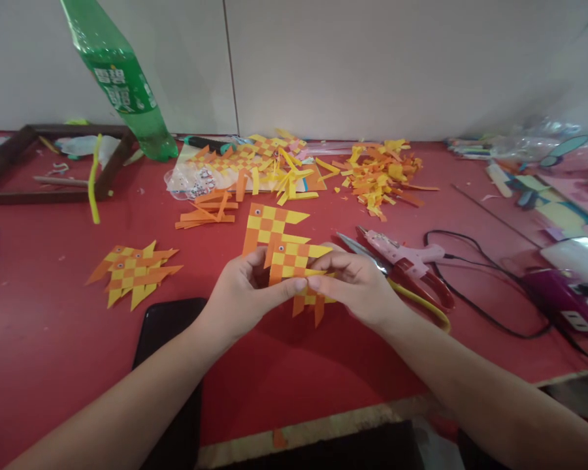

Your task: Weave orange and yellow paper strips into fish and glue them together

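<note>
Between my two hands is a woven paper fish [290, 262] in orange and yellow checks, with a small googly eye. My left hand [249, 287] pinches its lower left side, thumb in front. At its right edge, the thumb and fingers of my right hand [353, 284] are closed on it, the two thumb tips almost meeting. Just behind it shows a second woven fish [264, 225], partly covered; whether my left fingers also touch it I cannot tell. Two or more finished paper fish [134, 269] lie overlapped on the red table to the left.
Scissors [411, 294] and a pink glue gun [396, 251] with a black cord lie right of my hands. A black phone [169, 339] is by my left forearm. Behind are paper scraps [382, 173], orange strips [206, 212], a green bottle [127, 85] and a brown frame [34, 196].
</note>
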`<state>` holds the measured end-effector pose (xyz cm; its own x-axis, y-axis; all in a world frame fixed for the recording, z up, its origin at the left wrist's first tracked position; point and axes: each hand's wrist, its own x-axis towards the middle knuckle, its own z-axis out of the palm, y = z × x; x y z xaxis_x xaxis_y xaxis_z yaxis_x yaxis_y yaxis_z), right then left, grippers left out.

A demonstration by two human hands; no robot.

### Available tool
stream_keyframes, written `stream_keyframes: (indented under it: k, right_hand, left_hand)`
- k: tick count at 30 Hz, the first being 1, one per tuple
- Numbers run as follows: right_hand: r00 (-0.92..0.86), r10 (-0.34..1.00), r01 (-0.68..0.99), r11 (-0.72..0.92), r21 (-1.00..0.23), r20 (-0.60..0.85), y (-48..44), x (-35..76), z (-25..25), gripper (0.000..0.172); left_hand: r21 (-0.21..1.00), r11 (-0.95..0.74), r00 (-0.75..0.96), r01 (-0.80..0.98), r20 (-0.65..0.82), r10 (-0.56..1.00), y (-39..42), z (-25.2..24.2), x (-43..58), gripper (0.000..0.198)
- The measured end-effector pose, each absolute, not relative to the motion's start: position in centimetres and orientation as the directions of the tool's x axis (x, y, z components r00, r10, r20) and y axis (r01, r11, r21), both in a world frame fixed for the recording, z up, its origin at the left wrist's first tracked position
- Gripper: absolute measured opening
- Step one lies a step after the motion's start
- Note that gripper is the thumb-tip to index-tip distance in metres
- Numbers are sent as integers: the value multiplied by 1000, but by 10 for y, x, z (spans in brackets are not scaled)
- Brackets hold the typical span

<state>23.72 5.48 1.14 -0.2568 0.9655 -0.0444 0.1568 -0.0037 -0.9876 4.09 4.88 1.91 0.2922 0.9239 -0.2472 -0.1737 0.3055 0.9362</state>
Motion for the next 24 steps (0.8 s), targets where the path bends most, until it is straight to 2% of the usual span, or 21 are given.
stream_keyframes:
  k: [5, 11, 24]
  right_hand:
    - [-244, 970, 182, 43, -982, -3, 53, 235, 13, 23]
    - [-262, 962, 138, 112, -984, 73, 54, 235, 16, 17]
    - [-238, 971, 101, 37, -994, 12, 52, 233, 16, 21]
  left_hand:
    - [936, 300, 271, -182, -245, 931, 49, 18, 40, 42]
    - [913, 342, 201, -222, -301, 932, 49, 22, 40, 41]
    - [866, 375, 285, -329, -288, 914, 51, 21, 40, 42]
